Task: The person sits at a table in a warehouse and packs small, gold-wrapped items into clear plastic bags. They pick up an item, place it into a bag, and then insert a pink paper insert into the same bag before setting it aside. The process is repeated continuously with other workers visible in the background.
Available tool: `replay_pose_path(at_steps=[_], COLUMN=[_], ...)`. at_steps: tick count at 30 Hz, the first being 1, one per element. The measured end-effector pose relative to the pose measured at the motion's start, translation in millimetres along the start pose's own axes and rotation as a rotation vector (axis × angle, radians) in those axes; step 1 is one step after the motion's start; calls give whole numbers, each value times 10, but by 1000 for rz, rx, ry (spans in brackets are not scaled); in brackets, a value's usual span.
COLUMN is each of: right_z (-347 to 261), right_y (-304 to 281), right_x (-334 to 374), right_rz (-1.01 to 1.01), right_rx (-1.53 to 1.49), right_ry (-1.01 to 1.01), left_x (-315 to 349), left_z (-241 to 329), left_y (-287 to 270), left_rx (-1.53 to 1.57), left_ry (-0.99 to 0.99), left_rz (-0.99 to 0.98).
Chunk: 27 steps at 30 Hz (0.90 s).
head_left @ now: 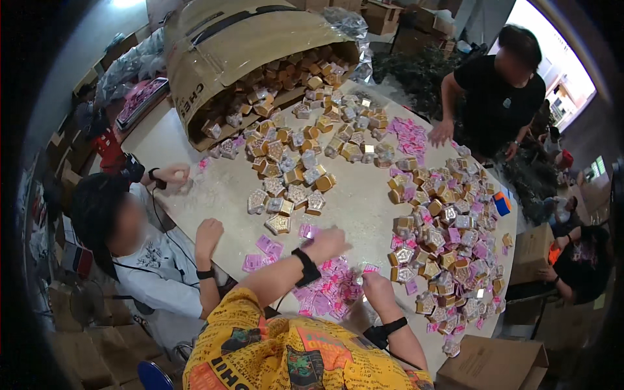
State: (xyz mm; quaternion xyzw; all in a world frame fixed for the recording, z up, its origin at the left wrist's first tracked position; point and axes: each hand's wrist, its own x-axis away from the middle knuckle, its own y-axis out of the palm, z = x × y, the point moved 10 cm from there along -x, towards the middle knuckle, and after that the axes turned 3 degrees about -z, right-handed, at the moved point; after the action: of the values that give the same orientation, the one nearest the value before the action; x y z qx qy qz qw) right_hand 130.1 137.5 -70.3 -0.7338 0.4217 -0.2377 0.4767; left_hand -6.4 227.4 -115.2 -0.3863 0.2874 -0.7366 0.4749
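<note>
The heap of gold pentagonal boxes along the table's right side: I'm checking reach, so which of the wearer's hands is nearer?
Right. The right hand is just left of the heap; the left hand is farther left, by the far edge of the small pink packets.

The worktop [364, 214] takes fairly even, moderately bright light, with only soft shadows beneath the gold pieces [279, 225] on it. Small white glints flare on a few of their faces. Beyond the worktop's far right corner, an opening [552, 55] is blown out to white, while the area between looks dim. At the worktop's far side, the inside of the large carton [266, 49] sinks into brownish shade. Fine detail on the pink packets [331, 286] near the worktop's front edge is soft. All around the worktop, straight lines bend and the view darkens to a black, rounded rim.
</note>
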Motion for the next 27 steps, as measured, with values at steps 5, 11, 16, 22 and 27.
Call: replay_pose_path(at_steps=[5,11,16,22,27], right_z=[223,363,470,437,-51], right_y=[-122,-104,-301,-869,-1268], right_x=[11,84,34,-228,-383], right_rz=[65,35,76,215,312], right_rx=[-151,-261,-299,-468,-374], right_ry=[91,158,223,261,28], left_x=[-613,-948,-817,-196,384], left_z=[-936,-1248,-931,-69,566], left_y=[-530,-318,-408,-155,-365], left_rx=[-133,-522,-81,1625,1900], left_ry=[-261,-433,-304,-82,228], left_rz=[402,408,238,-219,-311])
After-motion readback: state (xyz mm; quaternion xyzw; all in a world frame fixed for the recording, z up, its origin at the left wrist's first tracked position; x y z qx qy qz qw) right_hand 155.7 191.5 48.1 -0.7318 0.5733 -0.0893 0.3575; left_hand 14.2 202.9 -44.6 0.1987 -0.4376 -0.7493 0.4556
